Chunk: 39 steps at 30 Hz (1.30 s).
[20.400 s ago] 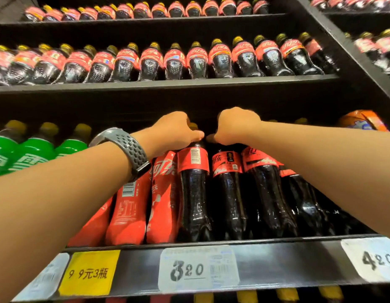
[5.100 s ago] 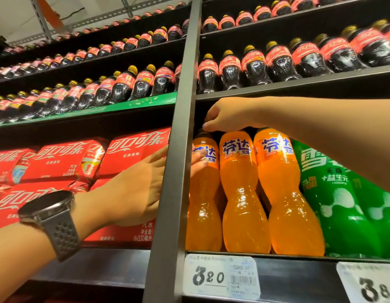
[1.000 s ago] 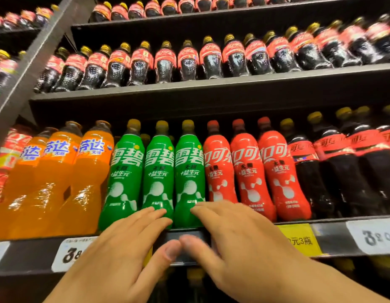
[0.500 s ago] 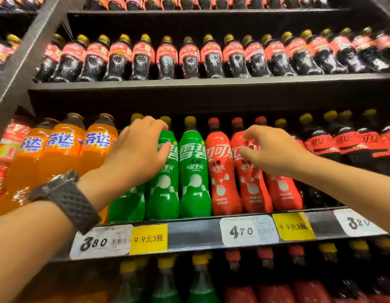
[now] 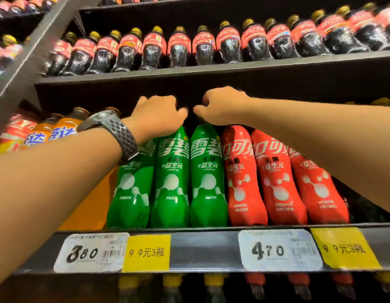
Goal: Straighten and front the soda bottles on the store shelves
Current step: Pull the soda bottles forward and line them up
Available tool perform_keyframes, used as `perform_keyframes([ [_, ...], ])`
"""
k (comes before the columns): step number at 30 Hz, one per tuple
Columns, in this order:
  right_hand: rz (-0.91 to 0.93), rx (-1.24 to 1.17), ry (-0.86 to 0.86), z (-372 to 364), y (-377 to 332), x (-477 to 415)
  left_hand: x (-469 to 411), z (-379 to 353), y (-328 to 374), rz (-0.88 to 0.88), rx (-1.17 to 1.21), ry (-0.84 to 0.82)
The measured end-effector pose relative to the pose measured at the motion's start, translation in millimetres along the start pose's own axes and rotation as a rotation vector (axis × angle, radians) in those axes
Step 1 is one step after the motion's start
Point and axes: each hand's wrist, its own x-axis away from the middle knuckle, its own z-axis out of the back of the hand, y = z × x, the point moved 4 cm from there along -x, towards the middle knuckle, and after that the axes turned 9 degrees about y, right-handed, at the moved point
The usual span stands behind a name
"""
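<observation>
The middle green Sprite bottle [image 5: 170, 182] and the right green Sprite bottle [image 5: 208, 182] stand upright at the front edge of the middle shelf, touching side by side, labels facing out. The left hand [image 5: 155, 117] is curled over the top of the middle one and the right hand [image 5: 220, 108] is curled round the top of the right one. Both caps are hidden under the fingers, so the exact pinch cannot be seen.

These look like sealed, full plastic bottles, so they are probably heavy for their size and firm at the neck. The waisted body would likely give under a squeeze, and the glossy full sleeve is likely slick. The cap and neck are the sound place to hold for turning a bottle on its base. The sleeve hides the fill level.

The left green Sprite bottle [image 5: 130, 193] stands just left of them, partly behind the wrist and its watch [image 5: 115, 132]. To the right are three red Coca-Cola bottles [image 5: 277, 182], sleeved the same way. Blurred orange Fanta bottles [image 5: 43, 132] stand at far left, and their orange drink shows through.

Below runs the shelf rail [image 5: 202, 250] with a white price tag [image 5: 91, 252] and a yellow offer tag [image 5: 147, 252]. On the shelf above, small cola bottles [image 5: 178, 51] show dark drink through clear plastic.
</observation>
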Motion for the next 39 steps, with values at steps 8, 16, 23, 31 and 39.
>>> perform_keyframes([
  [8,-0.040,-0.106,-0.064,-9.4,-1.2,-5.5,-1.9,1.5,3.8,0.122,0.105,-0.067],
  [16,-0.071,-0.209,-0.024,-13.2,2.5,-1.5,1.6,2.5,4.4,0.157,0.155,-0.027],
  [23,-0.082,-0.244,0.003,-15.9,3.7,-1.7,3.7,2.0,5.8,0.143,0.144,0.005],
  [31,-0.095,-0.252,-0.004,-16.2,6.0,-3.6,3.8,3.8,5.7,0.121,0.112,-0.043],
  [39,-0.026,-0.154,-0.017,4.1,17.8,-4.7,-7.8,13.7,29.8,-0.037,0.101,0.022],
])
